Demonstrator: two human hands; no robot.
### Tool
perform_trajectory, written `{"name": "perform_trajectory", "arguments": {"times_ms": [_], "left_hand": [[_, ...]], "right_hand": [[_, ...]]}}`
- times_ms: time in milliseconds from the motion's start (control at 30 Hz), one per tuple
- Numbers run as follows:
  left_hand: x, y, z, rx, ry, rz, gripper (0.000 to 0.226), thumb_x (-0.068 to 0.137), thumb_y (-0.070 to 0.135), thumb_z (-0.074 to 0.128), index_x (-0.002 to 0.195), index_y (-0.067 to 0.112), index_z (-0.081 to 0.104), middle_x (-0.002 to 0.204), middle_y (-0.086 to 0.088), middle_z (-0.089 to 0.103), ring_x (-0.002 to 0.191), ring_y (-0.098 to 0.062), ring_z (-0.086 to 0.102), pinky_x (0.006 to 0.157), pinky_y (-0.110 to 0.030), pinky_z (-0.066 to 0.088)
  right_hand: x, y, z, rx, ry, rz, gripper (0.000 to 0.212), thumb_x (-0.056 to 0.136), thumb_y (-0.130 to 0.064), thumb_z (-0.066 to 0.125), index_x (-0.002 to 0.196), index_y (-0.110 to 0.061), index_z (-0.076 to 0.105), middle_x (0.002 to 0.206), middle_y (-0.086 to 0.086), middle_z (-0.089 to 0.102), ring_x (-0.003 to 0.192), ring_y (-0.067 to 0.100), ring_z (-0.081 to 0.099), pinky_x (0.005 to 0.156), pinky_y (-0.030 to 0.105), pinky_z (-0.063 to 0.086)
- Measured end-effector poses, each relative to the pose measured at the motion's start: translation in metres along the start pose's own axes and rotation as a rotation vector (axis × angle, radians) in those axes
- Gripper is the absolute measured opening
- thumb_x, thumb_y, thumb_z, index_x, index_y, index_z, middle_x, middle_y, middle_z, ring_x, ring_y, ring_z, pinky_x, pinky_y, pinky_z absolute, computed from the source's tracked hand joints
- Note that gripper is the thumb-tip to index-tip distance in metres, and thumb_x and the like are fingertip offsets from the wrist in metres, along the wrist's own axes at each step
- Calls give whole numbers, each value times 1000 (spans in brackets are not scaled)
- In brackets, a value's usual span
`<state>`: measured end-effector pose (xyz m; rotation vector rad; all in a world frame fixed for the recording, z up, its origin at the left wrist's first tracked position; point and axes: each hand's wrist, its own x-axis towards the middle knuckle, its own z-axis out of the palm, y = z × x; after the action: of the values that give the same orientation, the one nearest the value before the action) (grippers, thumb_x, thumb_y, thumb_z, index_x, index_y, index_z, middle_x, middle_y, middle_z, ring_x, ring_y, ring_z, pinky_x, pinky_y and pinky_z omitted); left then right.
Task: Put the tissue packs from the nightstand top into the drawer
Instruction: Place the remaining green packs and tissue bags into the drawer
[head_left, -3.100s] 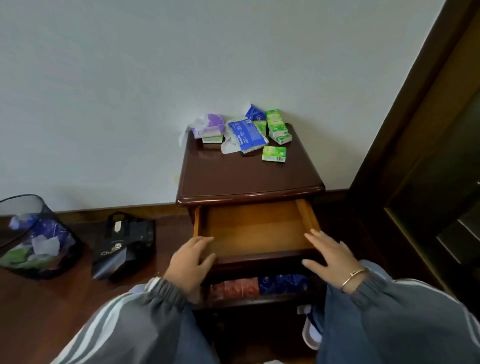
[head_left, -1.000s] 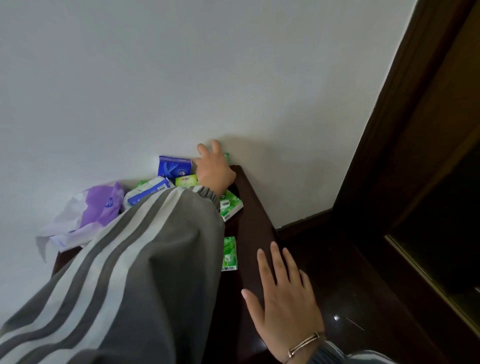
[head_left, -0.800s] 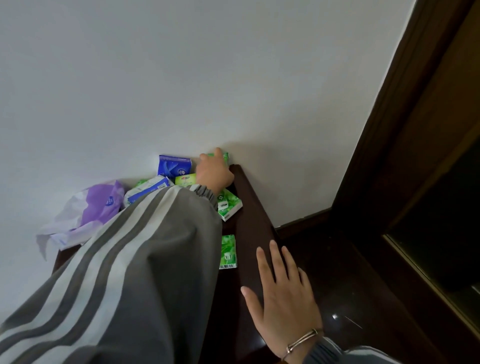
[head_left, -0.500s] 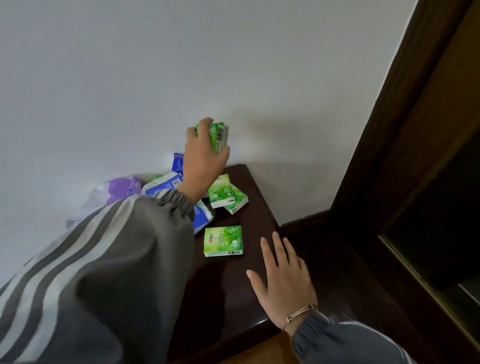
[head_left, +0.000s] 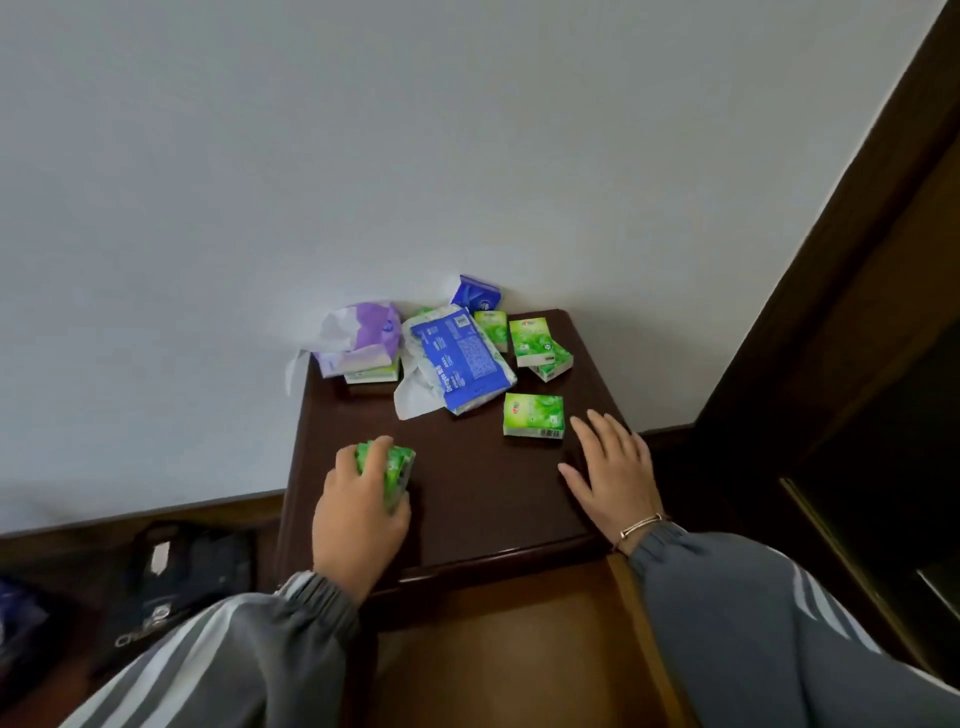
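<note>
- The left hand (head_left: 358, 512) grips a small green tissue pack (head_left: 396, 470) over the near left part of the nightstand top (head_left: 467, 499). Its fingers (head_left: 376, 452) curl over the pack's far end.
- The right hand (head_left: 615, 478) lies flat near the top's right edge, fingers straight and spread, holding nothing.
- The held pack seems turned on edge, with its long axis running roughly away from the person. The hand hides much of it.
- The open drawer (head_left: 509, 649) shows below the front edge.
- The pack is probably light and squashy, with a slick film wrapper, so a grip across its 2 long sides should suit.
- 1 lone green pack (head_left: 533, 414) lies just beside the right fingertips. A large blue pack (head_left: 457, 358), a purple pack (head_left: 363, 338) and more green packs (head_left: 535, 340) sit by the wall.
</note>
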<state>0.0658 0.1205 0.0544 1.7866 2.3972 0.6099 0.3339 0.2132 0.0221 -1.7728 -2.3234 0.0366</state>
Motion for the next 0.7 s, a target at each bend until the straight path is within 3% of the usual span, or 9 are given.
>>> {"name": "perform_trajectory", "arguments": {"times_ms": [67, 167, 233, 367, 467, 567, 633, 700], "left_hand": [[-13, -11, 7, 65, -10, 5, 62, 71, 21, 73, 130, 17, 54, 121, -17, 52, 92, -40, 57, 72, -42, 53], [-18, -12, 10, 106, 8, -11, 59, 68, 23, 72, 126, 18, 59, 116, -17, 57, 85, -39, 57, 68, -40, 52], [-14, -8, 8, 126, -10, -41, 58, 71, 30, 67, 128, 23, 57, 118, -13, 55, 88, -37, 57, 68, -39, 51], [-12, -8, 8, 146, -4, -45, 51, 77, 46, 65, 124, 25, 59, 115, -12, 57, 87, -36, 58, 67, -38, 52], [-12, -8, 13, 125, 23, -44, 44, 72, 41, 74, 111, 20, 67, 104, -15, 63, 72, -37, 59, 57, -38, 52], [-10, -10, 18, 124, 76, -30, 41, 68, 36, 77, 105, 19, 68, 99, -15, 64, 65, -35, 59, 51, -35, 49], [-9, -11, 20, 123, 98, -22, 40, 68, 34, 77, 103, 19, 67, 95, -15, 64, 63, -34, 58, 48, -34, 47], [-10, -11, 21, 116, 106, -19, 40, 68, 34, 76, 103, 19, 67, 92, -14, 63, 62, -32, 57, 47, -33, 46]], "right_hand": [[11, -16, -5, 1, 28, -101, 64, 88, -46, 51, 144, -21, 34, 153, 5, 30, 142, 24, 27, 112, 45, 26], [44, -39, -15, -29, -56, -114, 73, 85, -43, 54, 148, -26, 22, 157, 4, 19, 145, 23, 16, 113, 46, 23], [67, -47, -20, -45, -185, -81, 73, 84, -37, 55, 147, -25, 20, 152, 4, 29, 140, 24, 25, 112, 49, 22], [82, -49, -23, -195, -309, -64, 60, 82, -45, 61, 133, -23, 39, 130, 6, 52, 119, 30, 49, 100, 43, 36], [84, -45, -28, 66, -219, 65, 61, 72, -51, 70, 123, -22, 53, 121, 7, 59, 112, 30, 56, 90, 38, 45], [110, -48, -42, 385, 66, 285, 56, 68, -48, 74, 111, -16, 57, 110, 11, 65, 102, 34, 61, 79, 36, 47], [137, -52, -49, 360, 134, 367, 59, 68, -47, 73, 110, -10, 54, 112, 15, 63, 104, 36, 59, 80, 39, 48], [159, -57, -48, 278, 90, 414, 67, 70, -47, 72, 116, -5, 47, 120, 19, 57, 111, 39, 55, 86, 44, 47]]}}
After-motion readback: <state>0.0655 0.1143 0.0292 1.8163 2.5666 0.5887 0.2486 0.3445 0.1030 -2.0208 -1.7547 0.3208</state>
